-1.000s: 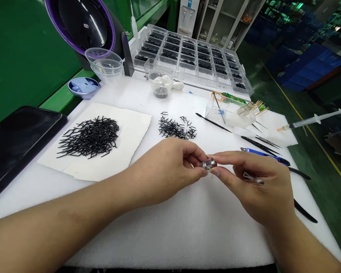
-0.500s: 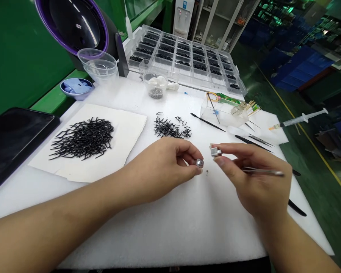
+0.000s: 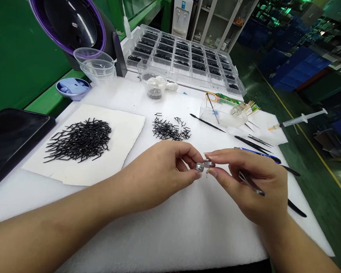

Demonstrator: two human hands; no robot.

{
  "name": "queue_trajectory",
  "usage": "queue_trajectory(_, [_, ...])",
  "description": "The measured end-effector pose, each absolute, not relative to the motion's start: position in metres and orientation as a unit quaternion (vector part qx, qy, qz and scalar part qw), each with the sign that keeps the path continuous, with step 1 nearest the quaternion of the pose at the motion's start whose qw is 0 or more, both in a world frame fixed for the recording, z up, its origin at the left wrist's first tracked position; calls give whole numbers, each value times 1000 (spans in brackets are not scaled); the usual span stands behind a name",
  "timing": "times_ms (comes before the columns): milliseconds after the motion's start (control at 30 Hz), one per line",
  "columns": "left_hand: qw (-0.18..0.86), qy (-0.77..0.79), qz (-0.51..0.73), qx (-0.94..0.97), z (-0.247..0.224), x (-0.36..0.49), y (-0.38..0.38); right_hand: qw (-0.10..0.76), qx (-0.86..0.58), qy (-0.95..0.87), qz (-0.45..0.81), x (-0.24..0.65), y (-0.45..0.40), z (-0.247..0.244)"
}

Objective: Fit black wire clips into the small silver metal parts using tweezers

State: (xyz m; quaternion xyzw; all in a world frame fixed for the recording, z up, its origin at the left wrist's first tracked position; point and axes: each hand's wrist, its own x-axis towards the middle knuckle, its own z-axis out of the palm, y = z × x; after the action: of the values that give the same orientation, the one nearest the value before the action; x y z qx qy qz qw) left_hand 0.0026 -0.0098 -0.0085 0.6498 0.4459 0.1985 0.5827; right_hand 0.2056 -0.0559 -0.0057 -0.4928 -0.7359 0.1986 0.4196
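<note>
My left hand (image 3: 161, 176) pinches a small shiny metal piece (image 3: 199, 167) between thumb and forefinger. Close on its right, my right hand (image 3: 252, 182) holds another small metal piece (image 3: 208, 163) at its fingertips. The two pieces are side by side; whether they touch I cannot tell. A slim metal tool (image 3: 251, 183) is also tucked in my right hand, partly hidden by the fingers. Behind my left hand lies a small pile of black bent wire pieces (image 3: 170, 129). A bigger black pile (image 3: 81, 140) rests on a white sheet (image 3: 127, 123) at the left.
A compartment tray (image 3: 184, 57) with black pieces stands at the back. Nearby are a clear cup (image 3: 154, 85), nested clear bowls (image 3: 98, 70), a blue bowl (image 3: 73, 89) and a clear box (image 3: 223, 113). Dark tweezers (image 3: 252, 144) and a syringe (image 3: 298, 119) lie at the right; a dark device (image 3: 17, 140) is far left.
My right hand has moved left, bringing its metal piece up beside the one in my left hand. The slim tool has tilted, and a blue handle now shows behind my right hand.
</note>
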Motion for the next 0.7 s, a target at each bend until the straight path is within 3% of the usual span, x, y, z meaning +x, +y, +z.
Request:
queue_trajectory(200, [567,471,190,648,-7,3,-6,377,-612,-691,80,223,-38,-13])
queue_trajectory(300, [544,488,224,645,-5,0,1,297,-692,-653,77,237,-22,-21])
queue_trajectory(367, [524,504,260,636,0,-4,7,275,-698,-656,86,242,-16,-23])
queue_trajectory(533, [491,563,340,571,18,-19,16,335,-684,-646,57,231,-19,-14])
queue_trajectory(700, [503,541,386,553,26,-28,17,244,-609,-745,119,201,-1,-4])
